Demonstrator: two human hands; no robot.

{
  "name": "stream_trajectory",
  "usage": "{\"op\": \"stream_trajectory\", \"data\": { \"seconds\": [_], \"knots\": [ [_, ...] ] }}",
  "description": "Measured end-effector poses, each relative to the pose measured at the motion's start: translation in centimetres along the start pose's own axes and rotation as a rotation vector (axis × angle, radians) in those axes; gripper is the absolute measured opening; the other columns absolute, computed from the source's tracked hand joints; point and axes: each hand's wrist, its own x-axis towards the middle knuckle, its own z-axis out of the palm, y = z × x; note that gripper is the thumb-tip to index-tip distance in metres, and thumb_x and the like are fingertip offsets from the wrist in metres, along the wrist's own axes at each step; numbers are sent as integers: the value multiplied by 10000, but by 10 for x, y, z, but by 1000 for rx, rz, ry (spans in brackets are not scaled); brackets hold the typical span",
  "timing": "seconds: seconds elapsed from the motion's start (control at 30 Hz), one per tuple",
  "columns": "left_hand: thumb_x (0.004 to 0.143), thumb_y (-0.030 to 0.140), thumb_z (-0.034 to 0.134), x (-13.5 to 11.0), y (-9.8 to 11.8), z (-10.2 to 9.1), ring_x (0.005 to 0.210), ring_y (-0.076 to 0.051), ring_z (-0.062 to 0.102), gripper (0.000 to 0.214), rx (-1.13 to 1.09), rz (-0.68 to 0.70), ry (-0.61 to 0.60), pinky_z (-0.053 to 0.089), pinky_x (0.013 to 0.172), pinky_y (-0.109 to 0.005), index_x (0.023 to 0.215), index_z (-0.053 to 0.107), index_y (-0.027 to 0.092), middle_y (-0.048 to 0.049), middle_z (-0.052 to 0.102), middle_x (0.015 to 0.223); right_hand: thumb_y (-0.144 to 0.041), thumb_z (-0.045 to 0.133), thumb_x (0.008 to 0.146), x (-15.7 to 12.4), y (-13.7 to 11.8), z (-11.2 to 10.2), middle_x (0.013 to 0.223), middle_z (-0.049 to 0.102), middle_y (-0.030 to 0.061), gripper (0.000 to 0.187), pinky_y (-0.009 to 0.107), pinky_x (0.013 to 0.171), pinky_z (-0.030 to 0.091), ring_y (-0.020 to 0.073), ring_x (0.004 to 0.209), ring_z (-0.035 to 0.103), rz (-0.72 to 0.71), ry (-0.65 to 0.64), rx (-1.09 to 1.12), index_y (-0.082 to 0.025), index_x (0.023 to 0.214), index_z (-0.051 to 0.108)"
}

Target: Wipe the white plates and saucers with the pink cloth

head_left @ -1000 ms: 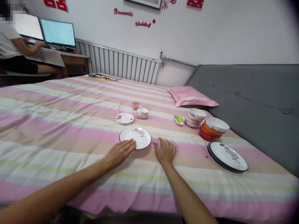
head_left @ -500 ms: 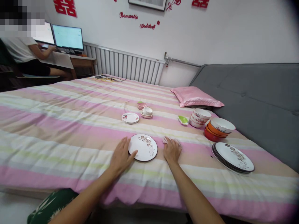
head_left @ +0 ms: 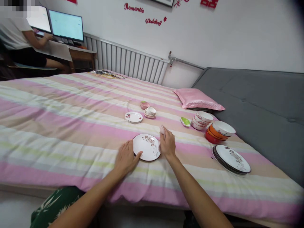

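Observation:
A white plate with a brown flower pattern (head_left: 146, 146) lies on the striped bedspread (head_left: 71, 126) in front of me. My left hand (head_left: 126, 157) rests flat at the plate's left rim, fingers spread, thumb on the edge. My right hand (head_left: 167, 143) sits at the plate's right rim, fingers closed on a small pale cloth or tissue (head_left: 162, 129) that peeks out above the knuckles.
A stack of dark-rimmed plates (head_left: 231, 159) lies at right, with orange and white bowls (head_left: 219, 132), patterned bowls (head_left: 201, 119) and a green dish (head_left: 185, 121) behind. Small plates (head_left: 134, 117) and cups (head_left: 150, 112) sit further back. A person (head_left: 19, 41) sits at monitors, far left.
My right hand has moved left from the bedspread to the plate's right rim, carrying the cloth. My left hand stays at the left rim. The camera has shifted slightly.

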Motion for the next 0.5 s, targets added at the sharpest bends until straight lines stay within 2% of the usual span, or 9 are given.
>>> {"op": "stream_trajectory", "data": {
  "seconds": [0.1, 0.13, 0.2, 0.3, 0.37, 0.5],
  "knots": [
    [863, 494, 360, -3, -1, 0, 1246, -305, 421, 634, -4, 4, 4, 300, 1039, -445, 1320, 368, 55, -223, 478, 1319, -383, 304, 896, -7, -21, 13, 1406, 385, 83, 551, 319, 1006, 291, 201, 1255, 337, 9, -220, -87, -185, 1409, 280],
    [863, 490, 363, -3, -1, 0, 1242, -305, 426, 629, -7, 7, 5, 302, 1038, -444, 1317, 372, 56, -222, 481, 1316, -433, 338, 876, -11, -24, 20, 1437, 334, 99, 589, 357, 1014, 280, 235, 1286, 299, 57, -319, -136, -173, 1403, 295],
    [860, 485, 374, -4, 0, -1, 1234, -302, 436, 624, -14, 13, 7, 303, 1038, -442, 1314, 376, 55, -221, 486, 1311, -467, 417, 827, -20, -28, 35, 1445, 315, 138, 641, 450, 1030, 237, 304, 1310, 259, 111, -406, -176, -132, 1371, 360],
    [856, 471, 388, -4, 0, -2, 1228, -297, 442, 620, -25, 19, 8, 303, 1039, -438, 1310, 377, 48, -224, 490, 1305, -392, 409, 827, -25, -30, 52, 1487, 222, 148, 634, 515, 1055, 138, 313, 1354, 170, 156, -424, -205, -100, 1384, 329],
    [851, 461, 402, -3, 0, -3, 1226, -300, 443, 620, -30, 19, 6, 306, 1037, -437, 1307, 379, 42, -227, 492, 1302, -373, 416, 817, -23, -34, 57, 1500, 180, 145, 636, 531, 1054, 119, 321, 1362, 144, 188, -415, -216, -104, 1386, 322],
    [845, 456, 415, -3, 0, -3, 1223, -315, 442, 639, -37, 11, 2, 314, 1029, -447, 1311, 372, 20, -242, 482, 1306, -431, 402, 823, -15, -43, 56, 1495, 198, 140, 646, 589, 1030, 76, 353, 1364, 107, 211, -344, -234, -184, 1407, 278]
  ]
}}
